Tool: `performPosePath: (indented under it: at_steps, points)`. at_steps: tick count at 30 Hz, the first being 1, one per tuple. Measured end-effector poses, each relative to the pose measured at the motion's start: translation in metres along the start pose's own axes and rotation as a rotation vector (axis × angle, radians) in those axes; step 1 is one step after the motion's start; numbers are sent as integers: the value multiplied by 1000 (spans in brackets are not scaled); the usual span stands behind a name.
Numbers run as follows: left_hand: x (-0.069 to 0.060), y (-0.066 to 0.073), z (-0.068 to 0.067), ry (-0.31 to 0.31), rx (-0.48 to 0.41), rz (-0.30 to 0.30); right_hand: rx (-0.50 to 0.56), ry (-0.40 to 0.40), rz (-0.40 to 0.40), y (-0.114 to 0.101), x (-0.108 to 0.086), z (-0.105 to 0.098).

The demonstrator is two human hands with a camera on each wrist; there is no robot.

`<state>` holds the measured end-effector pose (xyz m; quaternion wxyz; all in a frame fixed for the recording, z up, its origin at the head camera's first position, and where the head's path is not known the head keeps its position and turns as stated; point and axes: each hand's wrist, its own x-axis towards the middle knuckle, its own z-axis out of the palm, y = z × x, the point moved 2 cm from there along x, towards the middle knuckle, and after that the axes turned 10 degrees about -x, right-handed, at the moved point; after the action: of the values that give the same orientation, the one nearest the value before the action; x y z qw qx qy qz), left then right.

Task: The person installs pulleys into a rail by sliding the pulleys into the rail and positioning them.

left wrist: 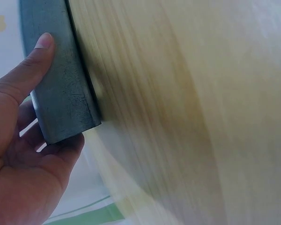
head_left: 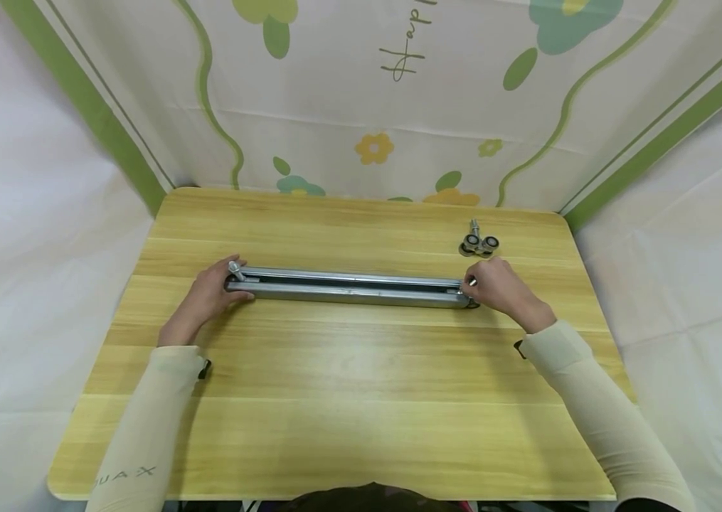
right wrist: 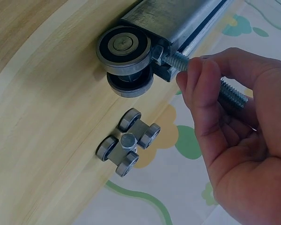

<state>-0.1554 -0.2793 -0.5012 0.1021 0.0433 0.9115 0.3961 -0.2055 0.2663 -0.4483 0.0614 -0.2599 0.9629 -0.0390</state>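
Observation:
A grey metal rail (head_left: pixel 348 293) with a slot along its top lies across the table. Round its left end my left hand (head_left: pixel 208 291) curls, the thumb (left wrist: pixel 44 47) flat on the rail's side and the fingers behind and under the end; a bolt (head_left: pixel 235 269) stands up there. At the right end, my right hand (right wrist: pixel 243 122) pinches the threaded bolt (right wrist: pixel 177 61) of a roller carriage. That carriage's wheels (right wrist: pixel 124 49) show just outside the rail's end, and the part within the rail is hidden.
A second roller carriage (head_left: pixel 479 245) with four wheels and a bolt lies on the table (head_left: pixel 348 427) behind my right hand. Beyond the table's back edge hangs a patterned cloth (head_left: pixel 322 92), with white cloth on both sides.

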Motion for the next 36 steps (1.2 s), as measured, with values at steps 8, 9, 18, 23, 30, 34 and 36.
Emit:
performPosePath:
  at_steps: [8, 9, 18, 23, 30, 34, 36]
  points:
    - [0, 1, 1, 1, -7, -6, -7, 13, -14, -3, 3, 2]
    - [0, 1, 1, 1, -7, -7, -5, 11, -13, -4, 3, 2]
    - [1, 0, 1, -3, -14, -8, -1, 17, -17, -9, 5, 1]
    - [2, 0, 0, -3, -8, -5, -5, 24, -27, -12, 6, 0]
    - [3, 0, 1, -5, 4, -5, 5, 18, -35, -17, 9, 1]
    - [2, 0, 1, -1, -3, -7, 3, 17, -40, -20, 12, 0]
    - [1, 0, 1, 1, -6, -6, 3, 12, -43, -22, 13, -1]
